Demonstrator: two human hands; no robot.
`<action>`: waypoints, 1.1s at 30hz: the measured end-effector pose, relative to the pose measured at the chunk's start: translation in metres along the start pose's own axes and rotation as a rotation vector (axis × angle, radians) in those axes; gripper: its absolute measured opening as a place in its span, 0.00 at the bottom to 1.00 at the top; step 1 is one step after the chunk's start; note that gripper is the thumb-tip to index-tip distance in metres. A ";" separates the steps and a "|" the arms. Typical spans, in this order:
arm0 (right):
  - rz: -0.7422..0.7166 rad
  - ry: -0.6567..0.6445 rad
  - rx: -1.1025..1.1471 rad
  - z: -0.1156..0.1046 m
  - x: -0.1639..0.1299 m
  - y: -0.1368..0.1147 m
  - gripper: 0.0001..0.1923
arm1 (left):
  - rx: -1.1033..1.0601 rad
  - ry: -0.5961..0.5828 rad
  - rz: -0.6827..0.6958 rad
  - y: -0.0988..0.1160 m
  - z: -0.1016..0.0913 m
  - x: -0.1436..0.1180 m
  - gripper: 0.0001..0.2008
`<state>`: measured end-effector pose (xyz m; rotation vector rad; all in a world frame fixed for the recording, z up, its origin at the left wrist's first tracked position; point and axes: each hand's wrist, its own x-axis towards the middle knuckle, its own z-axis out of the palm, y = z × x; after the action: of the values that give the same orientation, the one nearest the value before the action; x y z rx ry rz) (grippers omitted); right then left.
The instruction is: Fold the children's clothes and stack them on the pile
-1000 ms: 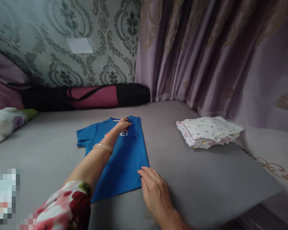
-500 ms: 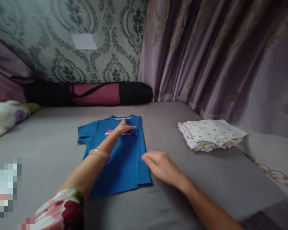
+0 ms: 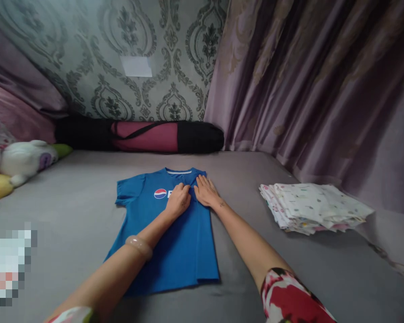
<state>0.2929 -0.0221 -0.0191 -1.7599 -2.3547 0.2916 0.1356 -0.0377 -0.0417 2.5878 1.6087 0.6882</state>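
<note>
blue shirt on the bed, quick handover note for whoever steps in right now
Left hand: flat on the blue shirt, on the chest beside the logo, holding nothing.
Right hand: flat on the shirt near the collar, close beside the left hand.
Shirt lies face up on the grey bed. Its right side is already folded inward; the left sleeve is spread out, not yet folded.
A stack of folded white printed cloths sits to the right, apart from the shirt.
</note>
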 end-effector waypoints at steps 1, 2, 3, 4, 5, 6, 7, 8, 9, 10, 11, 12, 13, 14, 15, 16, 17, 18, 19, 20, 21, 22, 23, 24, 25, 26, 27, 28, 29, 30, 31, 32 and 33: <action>0.006 -0.006 -0.008 0.000 0.007 0.002 0.31 | 0.002 0.005 -0.001 0.000 0.001 0.000 0.15; 0.016 -0.012 -0.016 0.000 0.014 0.003 0.32 | 0.002 0.009 -0.001 0.001 0.001 -0.001 0.15; 0.026 -0.016 -0.024 0.000 0.021 0.005 0.32 | 0.002 0.013 -0.001 0.001 0.002 -0.001 0.15; 0.038 -0.017 -0.031 0.000 0.028 0.006 0.32 | 0.001 0.016 -0.001 0.001 0.002 -0.001 0.15; 0.049 -0.015 -0.035 0.000 0.034 0.006 0.32 | -0.001 0.020 -0.001 0.001 0.003 -0.001 0.15; 0.061 -0.009 -0.037 0.001 0.040 0.006 0.32 | -0.006 0.025 -0.001 0.001 0.003 -0.001 0.15; 0.074 -0.003 -0.038 0.002 0.045 0.006 0.32 | -0.012 0.031 -0.001 0.001 0.003 -0.001 0.15; 0.085 0.005 -0.037 0.003 0.049 0.007 0.32 | -0.019 0.039 -0.003 0.001 0.003 -0.001 0.15; 0.093 0.012 -0.036 0.004 0.052 0.007 0.32 | -0.028 0.048 -0.007 0.001 0.004 -0.001 0.15; 0.097 0.017 -0.034 0.004 0.054 0.007 0.32 | -0.041 0.060 -0.014 0.001 0.004 -0.001 0.14; 0.095 0.013 -0.030 0.003 0.055 0.008 0.32 | -0.058 0.073 -0.025 0.001 0.004 0.000 0.14; 0.092 -0.001 -0.021 0.002 0.055 0.009 0.31 | -0.080 0.085 -0.039 0.001 0.004 0.000 0.14; 0.093 -0.020 -0.006 0.000 0.055 0.010 0.31 | -0.106 0.098 -0.058 0.000 0.004 0.000 0.13; 0.095 -0.033 0.011 -0.003 0.055 0.010 0.31 | -0.134 0.117 -0.085 0.000 0.004 0.000 0.13; 0.090 -0.032 0.024 -0.006 0.054 0.009 0.31 | -0.159 0.142 -0.120 -0.001 0.004 0.001 0.13; 0.075 -0.015 0.031 -0.008 0.052 0.008 0.31 | -0.180 0.172 -0.161 -0.002 0.004 0.001 0.13; 0.051 0.010 0.031 -0.010 0.051 0.006 0.31 | -0.196 0.204 -0.204 -0.004 0.004 0.001 0.13; 0.027 0.034 0.027 -0.010 0.049 0.003 0.31 | -0.207 0.232 -0.239 -0.005 0.004 0.002 0.13; 0.007 0.047 0.021 -0.009 0.048 0.000 0.31 | -0.216 0.251 -0.262 -0.007 0.005 0.002 0.13; 0.000 0.044 0.018 -0.007 0.046 -0.004 0.32 | -0.222 0.259 -0.272 -0.008 0.005 0.002 0.13; 0.007 0.029 0.015 -0.003 0.046 -0.007 0.32 | -0.226 0.258 -0.273 -0.010 0.006 0.002 0.13; 0.021 0.016 0.009 0.001 0.045 -0.010 0.33 | -0.228 0.252 -0.269 -0.011 0.007 0.002 0.13; 0.034 0.014 0.000 0.006 0.045 -0.013 0.33 | -0.228 0.247 -0.265 -0.012 0.007 0.002 0.14; 0.042 0.023 -0.012 0.010 0.045 -0.015 0.33 | -0.228 0.244 -0.262 -0.012 0.008 0.002 0.14; 0.046 0.037 -0.025 0.014 0.046 -0.017 0.33 | -0.229 0.243 -0.259 -0.013 0.009 0.002 0.14; 0.048 0.053 -0.036 0.017 0.046 -0.017 0.33 | -0.230 0.243 -0.255 -0.013 0.009 0.002 0.15; 0.047 0.069 -0.043 0.018 0.047 -0.018 0.33 | -0.234 0.243 -0.251 -0.014 0.010 0.002 0.15; 0.043 0.081 -0.045 0.019 0.047 -0.018 0.33 | -0.238 0.243 -0.249 -0.014 0.010 0.002 0.15; 0.039 0.091 -0.044 0.018 0.048 -0.018 0.32 | -0.243 0.241 -0.248 -0.014 0.011 0.002 0.15; 0.033 0.098 -0.038 0.017 0.048 -0.017 0.32 | -0.248 0.240 -0.251 -0.015 0.011 0.002 0.15; 0.029 0.103 -0.028 0.016 0.047 -0.017 0.31 | -0.252 0.238 -0.256 -0.015 0.011 0.002 0.15; 0.025 0.104 -0.017 0.014 0.046 -0.017 0.31 | -0.256 0.236 -0.260 -0.016 0.011 0.003 0.15; 0.021 0.098 -0.007 0.013 0.044 -0.017 0.30 | -0.258 0.233 -0.264 -0.016 0.011 0.003 0.15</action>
<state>0.2616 0.0146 -0.0252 -1.7610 -2.2731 0.1957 0.1274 -0.0256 -0.0542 2.1331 1.7423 1.1208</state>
